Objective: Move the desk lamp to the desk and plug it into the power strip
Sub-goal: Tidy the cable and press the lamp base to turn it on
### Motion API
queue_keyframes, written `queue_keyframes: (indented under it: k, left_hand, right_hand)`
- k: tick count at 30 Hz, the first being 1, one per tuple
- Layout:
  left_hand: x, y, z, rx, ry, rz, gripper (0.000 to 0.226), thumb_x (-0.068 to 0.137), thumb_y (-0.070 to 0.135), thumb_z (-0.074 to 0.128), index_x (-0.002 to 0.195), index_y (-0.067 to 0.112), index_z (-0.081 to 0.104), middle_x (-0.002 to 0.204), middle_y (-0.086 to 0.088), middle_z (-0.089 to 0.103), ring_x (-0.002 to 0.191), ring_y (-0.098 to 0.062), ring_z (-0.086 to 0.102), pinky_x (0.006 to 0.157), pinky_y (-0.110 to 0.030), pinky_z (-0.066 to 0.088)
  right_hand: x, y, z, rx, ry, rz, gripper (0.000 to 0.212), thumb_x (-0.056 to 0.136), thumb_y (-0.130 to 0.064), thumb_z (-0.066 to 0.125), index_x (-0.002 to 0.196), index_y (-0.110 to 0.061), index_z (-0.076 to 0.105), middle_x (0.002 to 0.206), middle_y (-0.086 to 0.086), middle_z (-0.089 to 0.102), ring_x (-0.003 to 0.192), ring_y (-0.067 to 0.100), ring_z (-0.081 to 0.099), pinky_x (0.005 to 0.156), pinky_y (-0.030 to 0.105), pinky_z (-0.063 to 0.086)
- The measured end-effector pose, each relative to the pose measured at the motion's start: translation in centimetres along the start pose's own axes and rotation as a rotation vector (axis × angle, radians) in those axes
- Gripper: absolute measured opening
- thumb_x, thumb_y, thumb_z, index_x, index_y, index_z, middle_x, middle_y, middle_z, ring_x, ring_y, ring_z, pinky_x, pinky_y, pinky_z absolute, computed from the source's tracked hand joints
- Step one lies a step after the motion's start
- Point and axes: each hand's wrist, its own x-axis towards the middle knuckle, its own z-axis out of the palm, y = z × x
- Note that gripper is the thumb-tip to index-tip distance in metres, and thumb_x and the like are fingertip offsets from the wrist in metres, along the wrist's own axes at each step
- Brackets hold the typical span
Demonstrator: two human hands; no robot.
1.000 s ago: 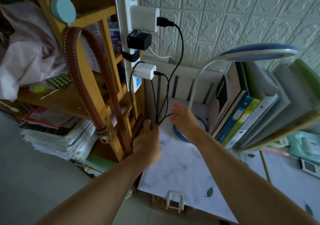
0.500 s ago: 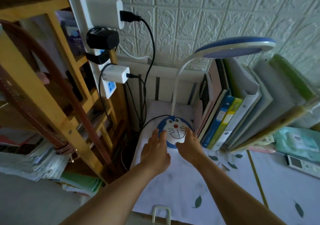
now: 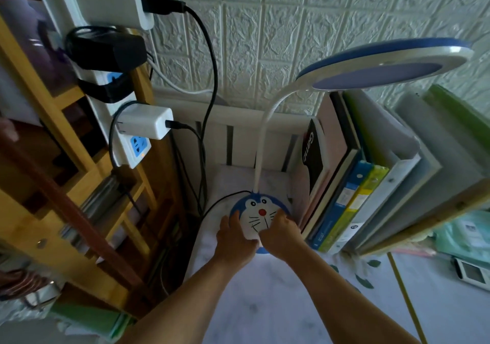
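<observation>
One desk lamp (image 3: pixel 261 215) stood at the far left of the desk (image 3: pixel 278 304), its round blue base printed with a white cartoon cat face, a white bendable neck rising to a flat blue-and-white disc head. Two hands rested on the near edge of the base: the left hand (image 3: pixel 233 243) lay flat with fingers spread, the right hand (image 3: pixel 281 235) curled its fingers over the rim; neither visibly gripped it. One white power strip (image 3: pixel 116 121) hung on the wooden shelf (image 3: pixel 69 184) at left, carrying three adapters, two white and one black. A row of books (image 3: pixel 352 184) stood right of the lamp.
</observation>
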Motion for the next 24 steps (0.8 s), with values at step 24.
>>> queue_keyframes:
  k: [24]
  left_hand:
    - [-0.9, -1.9, 0.7, 0.384, 0.221, -0.090, 0.092, 0.071, 0.025, 0.071, 0.145, 0.015, 0.017, 0.145, -0.012, 0.027, 0.129, -0.030, 0.034, 0.097, -0.032, 0.045]
  right_hand:
    - [2.4, -0.3, -0.1, 0.030, -0.092, -0.139, 0.048, 0.087, -0.024, 0.056, 0.132, -0.018, 0.043, 0.127, 0.014, 0.053, 0.115, 0.031, 0.054, 0.093, 0.040, 0.053]
